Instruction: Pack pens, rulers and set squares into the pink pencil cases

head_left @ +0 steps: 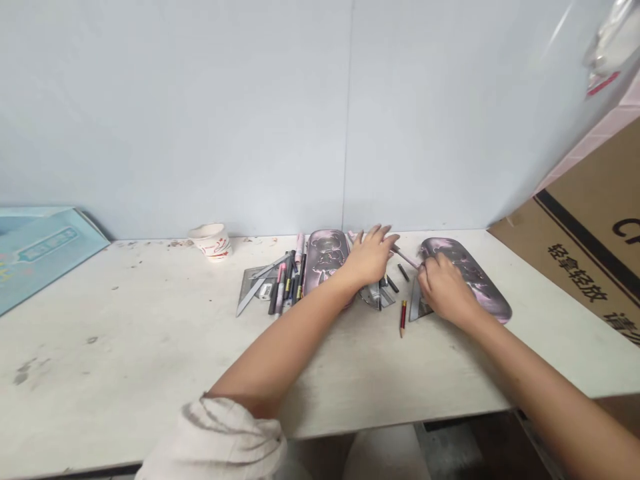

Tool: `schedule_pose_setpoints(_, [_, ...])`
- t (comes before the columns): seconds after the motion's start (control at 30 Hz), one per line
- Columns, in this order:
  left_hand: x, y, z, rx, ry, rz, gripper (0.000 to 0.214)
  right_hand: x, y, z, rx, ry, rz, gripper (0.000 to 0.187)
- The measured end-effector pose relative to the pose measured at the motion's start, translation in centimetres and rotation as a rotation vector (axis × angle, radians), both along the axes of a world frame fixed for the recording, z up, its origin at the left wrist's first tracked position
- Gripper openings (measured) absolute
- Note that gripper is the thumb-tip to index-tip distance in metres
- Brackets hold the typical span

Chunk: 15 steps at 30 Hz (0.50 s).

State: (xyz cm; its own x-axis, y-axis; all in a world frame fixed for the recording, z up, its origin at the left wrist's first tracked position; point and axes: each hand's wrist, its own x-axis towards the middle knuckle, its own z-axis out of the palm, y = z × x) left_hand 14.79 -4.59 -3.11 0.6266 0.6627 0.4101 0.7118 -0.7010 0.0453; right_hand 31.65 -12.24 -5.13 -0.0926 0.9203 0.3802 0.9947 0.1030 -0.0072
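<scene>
My left hand (370,257) has its fingers spread above the middle pile, just right of a pink-and-black pencil case (327,253). My right hand (445,288) is closed on a slim pinkish pen (407,257), whose far end points toward my left fingertips. Beside the right hand lies a second pencil case (480,283) of the same look, partly covered by it. Under that hand shows a set square (416,301). Between the hands lie a short dark piece (403,272) and a red-and-black pencil (403,319). A protractor (371,297) sits partly beneath my left hand.
Left of the first case are several pens and markers (286,283), a white sharpener (265,291) and rulers (250,297). A paper cup (211,241) stands near the wall. A blue board (40,253) lies at the left, and a cardboard box (585,240) bounds the right.
</scene>
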Motion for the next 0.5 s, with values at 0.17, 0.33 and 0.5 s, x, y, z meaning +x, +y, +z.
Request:
schedule_pose_setpoints(0.17, [0.3, -2.5, 1.8, -0.003, 0.114, -0.09, 0.032, 1.8, -1.9, 1.4, 0.103, 0.336, 0.09, 0.031])
schedule_pose_setpoints(0.33, [-0.4, -3.9, 3.1, -0.129, 0.022, -0.031, 0.043, 3.2, -2.1, 2.8, 0.026, 0.581, 0.123, 0.039])
schedule_pose_setpoints(0.5, [-0.8, -2.1, 3.9, -0.443, -0.169, -0.148, 0.03, 3.2, -1.1, 3.7, 0.087, 0.647, 0.176, 0.038])
